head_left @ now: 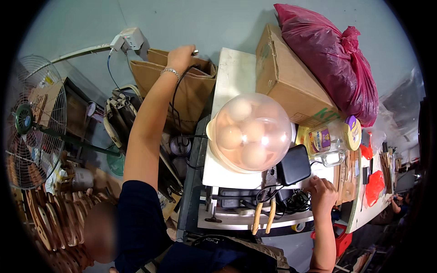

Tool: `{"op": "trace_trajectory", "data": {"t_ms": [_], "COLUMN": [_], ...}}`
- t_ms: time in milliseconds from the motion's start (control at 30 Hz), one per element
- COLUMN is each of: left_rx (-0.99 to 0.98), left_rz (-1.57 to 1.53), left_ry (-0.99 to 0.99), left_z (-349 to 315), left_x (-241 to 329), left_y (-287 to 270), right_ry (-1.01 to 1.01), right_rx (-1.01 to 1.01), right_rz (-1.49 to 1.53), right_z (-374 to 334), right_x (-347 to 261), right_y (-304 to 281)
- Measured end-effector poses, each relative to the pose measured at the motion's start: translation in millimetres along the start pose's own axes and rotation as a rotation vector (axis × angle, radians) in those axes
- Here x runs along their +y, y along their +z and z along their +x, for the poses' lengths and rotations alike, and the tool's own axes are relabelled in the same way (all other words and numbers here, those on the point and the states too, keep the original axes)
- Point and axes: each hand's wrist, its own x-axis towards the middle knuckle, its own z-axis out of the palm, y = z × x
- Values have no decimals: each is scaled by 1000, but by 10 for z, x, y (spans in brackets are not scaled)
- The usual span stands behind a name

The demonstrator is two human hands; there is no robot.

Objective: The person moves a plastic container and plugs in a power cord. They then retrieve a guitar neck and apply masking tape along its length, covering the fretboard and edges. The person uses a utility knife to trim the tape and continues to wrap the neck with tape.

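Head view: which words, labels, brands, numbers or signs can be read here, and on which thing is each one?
Cardboard box: large green printed letters, not copied here.
Clear jar: purple-and-yellow label with lettering, not copied; its finer print is too small.
Jar's yellow lid: purple marking, unclear.
Dark clothing: pale lettering, only partly visible.

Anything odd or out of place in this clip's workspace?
Mildly, yes: pliers lie right beside a clear-domed cooker holding what look like eggs, an unusual mix of tool and food. Near the pliers' handles, a black cable tangle looks untidy. No spill or breakage is evident.
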Motion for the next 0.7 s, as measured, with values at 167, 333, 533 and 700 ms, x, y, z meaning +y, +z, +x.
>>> {"op": "trace_trajectory", "data": {"t_ms": [167,333,533,700], "left_rx": [-24,311,698,652], "left_rz": [-358,-982,-567,-135], "left_ry": [-517,-666,-646,-589], "left_z": [-66,-319,-581,-533], "left_x": [-504,-1408,-1758,-1731], "left_y": [-401,-507,-398,-378], "right_ry": [-34,-1,-3,62], "right_rx": [9,-3,2,-39], "right_rz": [-34,-2,-6,-1], "right_z": [-53,-73,-44,-70], "right_x": [27,28,46,97], "right_y": [20,24,63,72]}}
